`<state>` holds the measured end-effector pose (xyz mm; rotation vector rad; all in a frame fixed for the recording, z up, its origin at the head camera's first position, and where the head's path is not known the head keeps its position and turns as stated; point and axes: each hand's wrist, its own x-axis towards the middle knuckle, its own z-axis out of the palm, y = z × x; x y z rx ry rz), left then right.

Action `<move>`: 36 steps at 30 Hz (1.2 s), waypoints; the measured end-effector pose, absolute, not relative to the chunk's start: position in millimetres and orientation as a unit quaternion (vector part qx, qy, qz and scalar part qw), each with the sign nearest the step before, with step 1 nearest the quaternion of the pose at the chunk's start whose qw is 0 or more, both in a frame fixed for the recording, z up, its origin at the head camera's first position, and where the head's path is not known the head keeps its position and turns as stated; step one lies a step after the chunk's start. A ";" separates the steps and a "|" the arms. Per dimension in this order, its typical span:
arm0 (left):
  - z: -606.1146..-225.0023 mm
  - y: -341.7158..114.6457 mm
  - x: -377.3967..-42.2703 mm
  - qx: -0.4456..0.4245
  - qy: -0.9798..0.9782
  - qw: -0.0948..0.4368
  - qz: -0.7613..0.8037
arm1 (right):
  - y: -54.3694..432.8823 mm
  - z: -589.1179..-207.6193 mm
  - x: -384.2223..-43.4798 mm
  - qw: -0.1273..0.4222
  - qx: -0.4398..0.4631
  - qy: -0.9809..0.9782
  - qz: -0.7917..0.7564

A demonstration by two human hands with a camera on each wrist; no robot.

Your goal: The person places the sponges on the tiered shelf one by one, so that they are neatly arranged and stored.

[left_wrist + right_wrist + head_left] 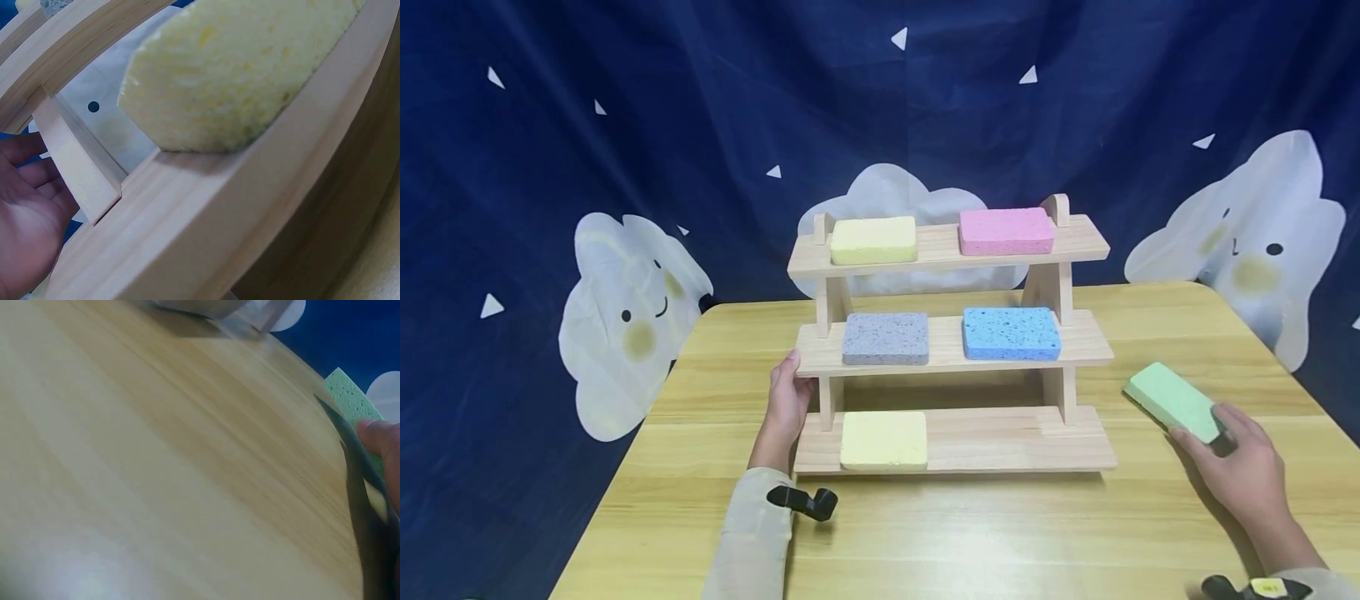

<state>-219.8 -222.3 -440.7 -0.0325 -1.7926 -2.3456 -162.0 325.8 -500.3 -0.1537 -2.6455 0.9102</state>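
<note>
A three-tier wooden shelf [1000, 439] stands on the table. My left hand [788, 406] grips its left side, thumb at the end of the middle tier; in the left wrist view the fingers [47, 172] reach behind the upright. Off to the right, my right hand [1247, 467] pinches a green sponge [1172, 400] by its near end, just over the tabletop. A pale yellow sponge [883, 440] lies on the bottom tier, near my left hand. The middle tier bears a grey sponge [886, 338] and a blue sponge [1011, 333].
On the top tier lie another yellow sponge [874, 240] and a pink sponge [1006, 231]. The wood-grain table [955, 533] extends on both sides of the shelf. Behind it hangs a dark blue curtain [737, 108] with white cloud shapes.
</note>
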 end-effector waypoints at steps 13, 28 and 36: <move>-440.4 -219.8 -220.9 0.005 -0.606 0.088 -0.791 | 313.1 -493.9 -145.4 0.177 -0.046 -0.927 0.328; -441.6 -222.2 -222.2 -0.008 -0.606 0.088 -0.790 | 279.5 -463.1 -146.3 0.253 0.067 -0.898 0.353; -441.8 -221.8 -222.4 -0.014 -0.610 0.090 -0.787 | 273.6 -461.3 -144.3 0.279 0.085 -0.883 0.369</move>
